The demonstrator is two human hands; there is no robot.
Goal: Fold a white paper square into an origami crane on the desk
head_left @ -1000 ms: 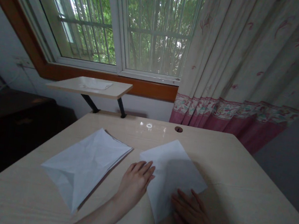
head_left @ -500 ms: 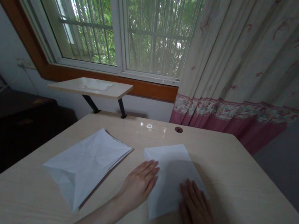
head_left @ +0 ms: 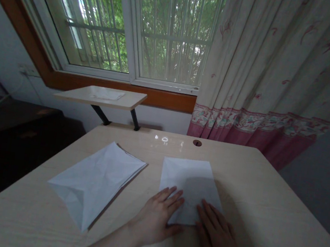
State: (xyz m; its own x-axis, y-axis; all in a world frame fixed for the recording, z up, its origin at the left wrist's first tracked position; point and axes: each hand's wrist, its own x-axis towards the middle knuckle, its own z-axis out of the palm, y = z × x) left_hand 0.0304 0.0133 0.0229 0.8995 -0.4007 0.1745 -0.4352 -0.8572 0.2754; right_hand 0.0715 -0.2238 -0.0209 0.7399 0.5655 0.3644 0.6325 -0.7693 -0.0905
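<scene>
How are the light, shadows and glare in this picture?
Head view throughout: the white-framed glass window is bright against dim surroundings; white glare spots mark the far side of the pale wood-grain desk; soft shadow crosses the white paper sheet on the right.

Home interior indicated, exact room not determinable. Window (head_left: pixel 129 25) edged with orange-brown wood trim (head_left: pixel 168 99), guarded by metal bars (head_left: pixel 95 27), backed by green foliage (head_left: pixel 179 16). Floral curtain (head_left: pixel 262 55), cream with patterned band and pink hem, hung at right. Pale wood-grain worktop (head_left: pixel 265 193) placed below window, fitted with small raised shelf (head_left: pixel 122 102) on black supports (head_left: pixel 133 118). Dark low furniture (head_left: pixel 17 110) set at left, pale cable (head_left: pixel 4 97) draped over it. Walls (head_left: pixel 0 37) left plain.
</scene>
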